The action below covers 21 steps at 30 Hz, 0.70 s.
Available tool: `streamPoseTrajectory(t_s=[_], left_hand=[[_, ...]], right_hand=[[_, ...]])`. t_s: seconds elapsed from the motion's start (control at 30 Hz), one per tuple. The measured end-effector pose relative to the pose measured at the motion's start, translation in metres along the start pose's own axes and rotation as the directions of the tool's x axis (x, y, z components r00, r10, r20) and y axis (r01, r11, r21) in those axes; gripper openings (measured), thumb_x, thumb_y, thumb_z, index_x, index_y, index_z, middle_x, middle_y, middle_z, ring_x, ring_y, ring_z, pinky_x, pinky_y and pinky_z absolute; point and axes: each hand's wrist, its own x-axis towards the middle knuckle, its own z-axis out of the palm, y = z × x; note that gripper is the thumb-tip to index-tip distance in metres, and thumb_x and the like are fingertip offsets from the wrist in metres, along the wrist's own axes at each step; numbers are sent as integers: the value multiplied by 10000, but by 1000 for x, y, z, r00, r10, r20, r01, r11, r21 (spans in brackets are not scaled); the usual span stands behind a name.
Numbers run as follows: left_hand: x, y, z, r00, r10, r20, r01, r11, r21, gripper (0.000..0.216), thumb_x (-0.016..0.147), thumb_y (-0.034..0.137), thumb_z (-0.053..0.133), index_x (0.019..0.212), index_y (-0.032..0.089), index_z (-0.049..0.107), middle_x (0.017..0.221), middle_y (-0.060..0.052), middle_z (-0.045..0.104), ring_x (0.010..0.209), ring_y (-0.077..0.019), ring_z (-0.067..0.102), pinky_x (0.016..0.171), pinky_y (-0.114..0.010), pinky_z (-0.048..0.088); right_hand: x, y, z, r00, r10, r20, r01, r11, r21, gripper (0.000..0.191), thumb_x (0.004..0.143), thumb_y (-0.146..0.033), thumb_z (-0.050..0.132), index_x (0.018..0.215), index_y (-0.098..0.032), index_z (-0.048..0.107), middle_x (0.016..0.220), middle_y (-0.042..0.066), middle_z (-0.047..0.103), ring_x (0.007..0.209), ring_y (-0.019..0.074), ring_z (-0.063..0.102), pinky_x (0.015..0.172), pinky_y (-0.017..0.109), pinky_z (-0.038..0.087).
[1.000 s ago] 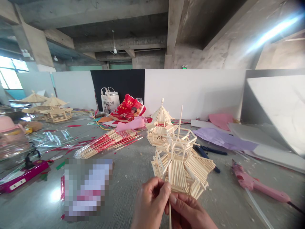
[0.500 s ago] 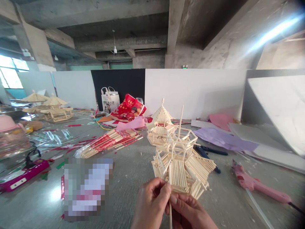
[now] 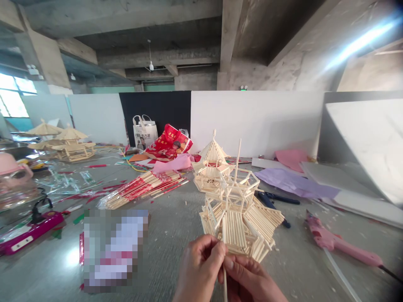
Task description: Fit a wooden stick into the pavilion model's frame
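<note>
My left hand [image 3: 201,264] is closed, thumb and fingers pinching a thin wooden stick [image 3: 225,285]. Just to the right, my right hand [image 3: 247,274] grips the same stick lower down, the two thumbs almost touching. The stick runs down past the bottom of the view. Right beyond my fingers stands a pavilion model [image 3: 234,228] made of wooden sticks, with slatted roof panels, an open frame on top and one tall stick upright in it. My hands hide part of its near edge. A second stick pavilion [image 3: 214,161] with a pointed roof stands behind it.
A pink glue gun [image 3: 343,245] lies at the right, dark-handled pliers [image 3: 278,199] behind the model. Bundled sticks [image 3: 141,188] in red wrapping lie left of centre. A purple power strip [image 3: 31,233] and a pink-lidded jug [image 3: 15,180] are at far left. Purple paper [image 3: 296,184] spreads at right.
The view has shifted very slightly, so things sit a little further left. Both hands keep their hold on the stick, with no clear movement.
</note>
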Motion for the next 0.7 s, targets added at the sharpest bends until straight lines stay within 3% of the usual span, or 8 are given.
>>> streamPoseTrajectory(t_s=[0.37,0.57,0.7], left_hand=[[2,-8,-1,999,-35,31,37,997,-69,228,741,310,483,562,168,495,438,53,427,389,-86,408,385,-200,312],[-10,3,-7,999,-33,-2,33,994,-100,236,725,343,503,578,160,525,448,54,421,429,-90,412,428,-202,322],[-28,15,-14,998,-49,-37,38,967,-252,241,719,372,557,584,173,546,483,32,512,465,-104,482,478,-208,380]], right_hand=[[-6,-3,5,999,47,-21,-48,999,-4,380,702,-453,700,679,-83,612,436,7,515,369,40,463,358,103,291],[-3,1,-1,998,49,34,-50,998,31,354,718,-430,692,716,-83,620,507,11,540,401,42,482,378,110,328],[-7,5,0,997,70,19,-67,989,-130,481,700,-559,645,789,-86,637,643,42,568,438,22,461,412,116,328]])
